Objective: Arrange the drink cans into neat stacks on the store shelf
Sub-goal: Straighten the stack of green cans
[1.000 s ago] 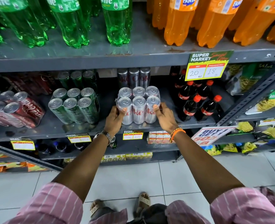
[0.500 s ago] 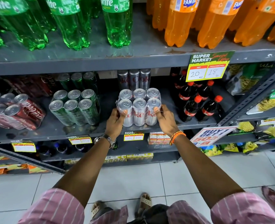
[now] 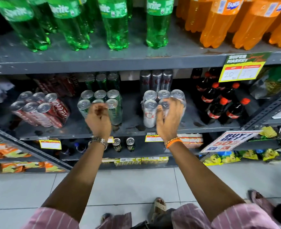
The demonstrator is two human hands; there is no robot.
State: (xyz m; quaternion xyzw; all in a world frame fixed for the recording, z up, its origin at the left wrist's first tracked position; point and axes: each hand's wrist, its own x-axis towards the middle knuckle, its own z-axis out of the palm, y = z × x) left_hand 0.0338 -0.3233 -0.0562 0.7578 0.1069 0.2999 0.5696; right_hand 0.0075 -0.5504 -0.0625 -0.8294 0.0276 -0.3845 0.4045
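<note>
Standing on the middle shelf (image 3: 133, 128), the silver can pack (image 3: 150, 111) is a shrink-wrapped block of six, two rows of three with tops toward the camera, and more silver cans (image 3: 156, 80) rise behind it at the back. The right hand (image 3: 168, 118) is in front of the pack's middle and right cans with its fingers spread loosely; motion blur hides whether they touch the wrap, so I cannot tell if it grips. An orange band (image 3: 172, 142) circles that wrist. The left hand (image 3: 99, 119) is well apart from the silver pack, in front of the green can pack (image 3: 101, 103), its fingers curled loosely inward and holding nothing that can be seen; a metal watch (image 3: 100, 140) sits on that wrist. Farther left, a red can pack (image 3: 42, 109) leans tilted on the same shelf. To the right of the silver pack stand dark cola bottles (image 3: 225, 106) with red caps. On the shelf above are green soda bottles (image 3: 116, 25) and orange soda bottles (image 3: 219, 25), with a yellow price tag (image 3: 243, 70) hanging from its edge. Below, two small cans (image 3: 124, 144) stand on a lower shelf, and a promo sign (image 3: 227, 140) hangs at the right.
</note>
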